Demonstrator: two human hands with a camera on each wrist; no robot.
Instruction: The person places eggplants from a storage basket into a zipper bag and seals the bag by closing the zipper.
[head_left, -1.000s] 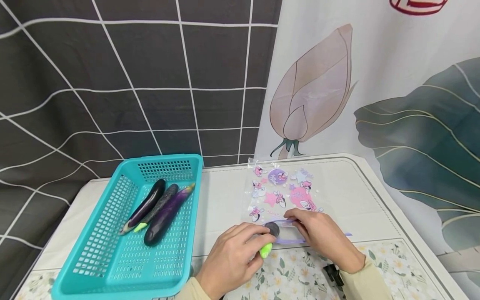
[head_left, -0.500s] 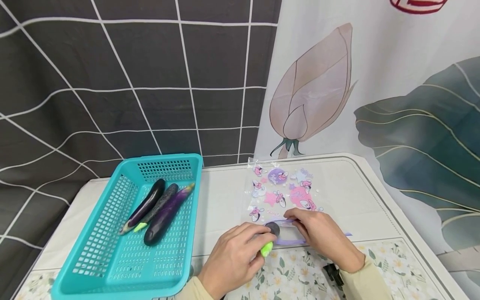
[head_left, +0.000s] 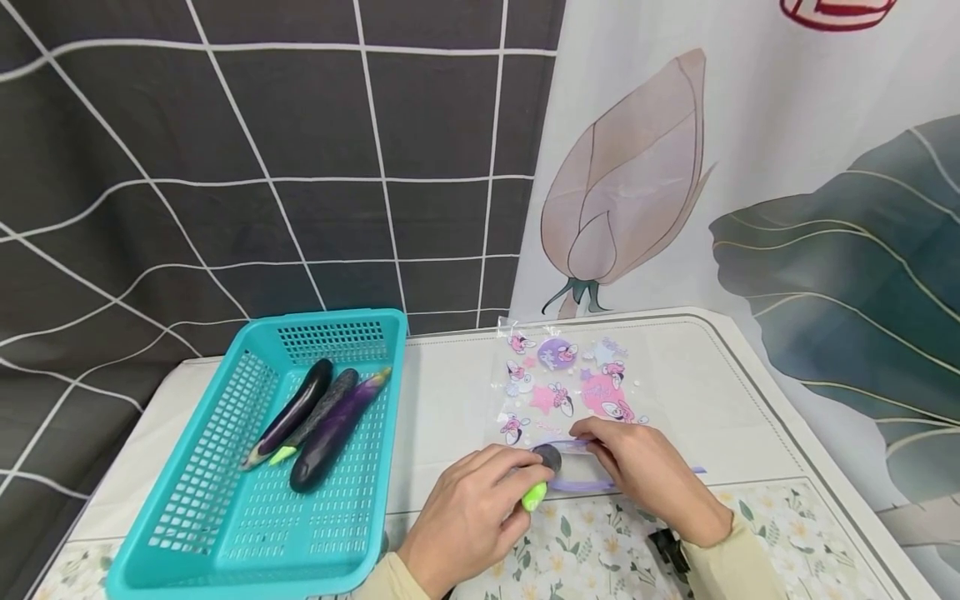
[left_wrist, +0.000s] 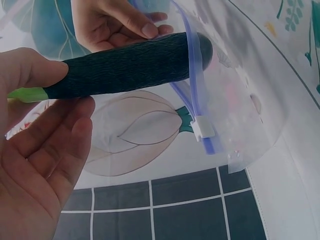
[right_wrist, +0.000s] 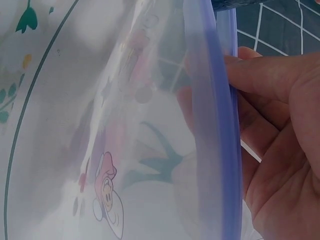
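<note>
Head view: bright, even, diffuse light; edges mostly sharp. Grid lines on the dark curtain (head_left: 442,108) bow toward the left margin; lens or drape, cannot tell. Curtain folds at lower left sink into shadow. Soft sheen on the eggplants (head_left: 330,442); small white glints at the upper left corner of the clear bag (head_left: 573,396). Both wrist views dimmer, bluish, hazy. Left wrist: dark green vegetable (left_wrist: 130,67) nearly black, ridges legible. Right wrist: pale glare streak along the bag, upper print blurred.
</note>
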